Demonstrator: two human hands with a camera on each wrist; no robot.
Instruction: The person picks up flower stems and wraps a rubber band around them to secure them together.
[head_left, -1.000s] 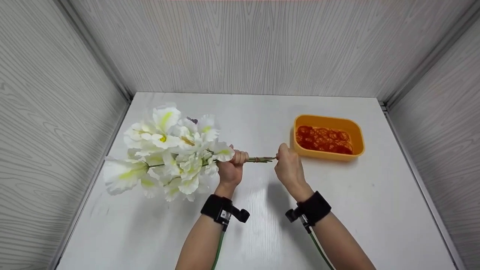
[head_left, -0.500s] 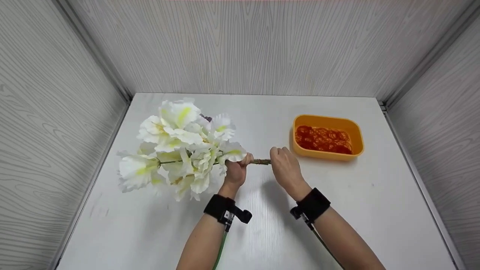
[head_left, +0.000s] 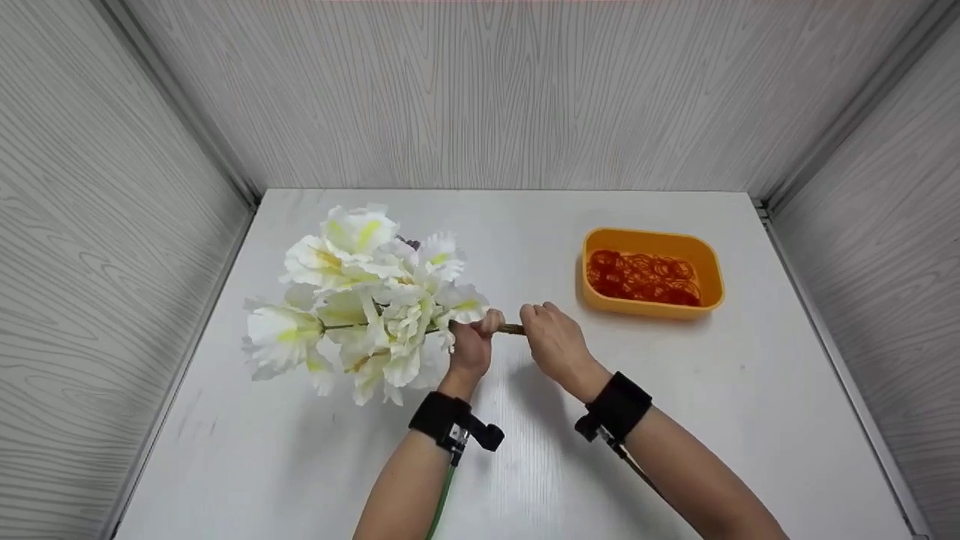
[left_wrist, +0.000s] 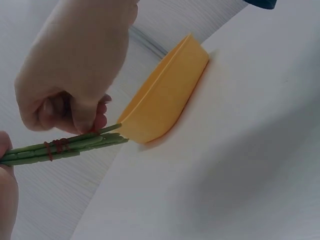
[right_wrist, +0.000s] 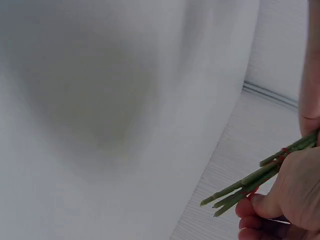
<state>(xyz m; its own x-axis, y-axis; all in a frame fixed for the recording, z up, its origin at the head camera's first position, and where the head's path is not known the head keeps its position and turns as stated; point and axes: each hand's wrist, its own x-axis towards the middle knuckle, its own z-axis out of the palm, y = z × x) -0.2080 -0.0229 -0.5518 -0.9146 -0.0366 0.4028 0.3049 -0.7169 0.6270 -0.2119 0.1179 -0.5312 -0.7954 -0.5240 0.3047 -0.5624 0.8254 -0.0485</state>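
Note:
My left hand [head_left: 471,349] grips the green stems of a bouquet of white flowers [head_left: 375,300], whose blooms spread out to the left with yellow in their petals. The bare stem ends [left_wrist: 85,145] point right, and a thin red rubber band [left_wrist: 55,146] is wound around them. Just past that winding, my right hand [head_left: 555,341] bends over the stems. In the right wrist view its thumb and fingers pinch a bit of red band [right_wrist: 252,192] close against the stems. Both hands hold the bouquet above the white table.
An orange-yellow box [head_left: 652,309] stands to the right, beyond my right hand, with many loose red rubber bands [head_left: 641,277] in it. Pale wood-grain panels [head_left: 480,97] wall the table [head_left: 750,420] at the back and both sides.
The bouquet and my left hand have shifted slightly right. My right hand has moved left along the stems, from their ends toward my left hand, and turned over. The box stays put.

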